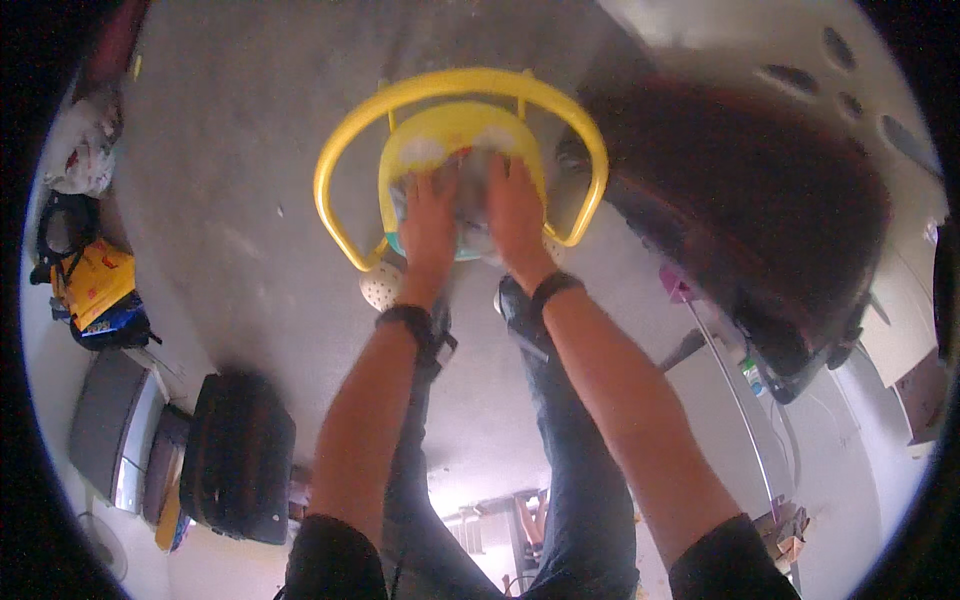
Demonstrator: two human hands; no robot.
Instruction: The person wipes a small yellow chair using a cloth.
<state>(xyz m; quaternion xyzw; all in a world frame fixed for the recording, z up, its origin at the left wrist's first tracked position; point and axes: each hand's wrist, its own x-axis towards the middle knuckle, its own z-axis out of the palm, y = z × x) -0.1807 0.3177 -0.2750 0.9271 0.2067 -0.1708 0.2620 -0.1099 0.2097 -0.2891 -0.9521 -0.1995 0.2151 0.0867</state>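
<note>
A small child's chair with a tubular yellow frame [457, 81] stands on the floor between and ahead of my feet. Its yellow seat [457, 120] has a cartoon face and a green edge. On the seat lies a greyish cloth [471, 195], blurred and partly covered by my hands. My left hand [429, 217] presses on the cloth's left side, and my right hand [516, 206] rests on its right side. Both palms face down; the fingertips are blurred. Black bands circle both wrists.
A dark sofa or padded seat [750, 202] fills the right side. Beside it leans a thin pole [727, 382] with a pink end. At left are a black suitcase [238, 457], a grey box [109, 424], a yellow bag [97, 285] and a white plastic bag [84, 146].
</note>
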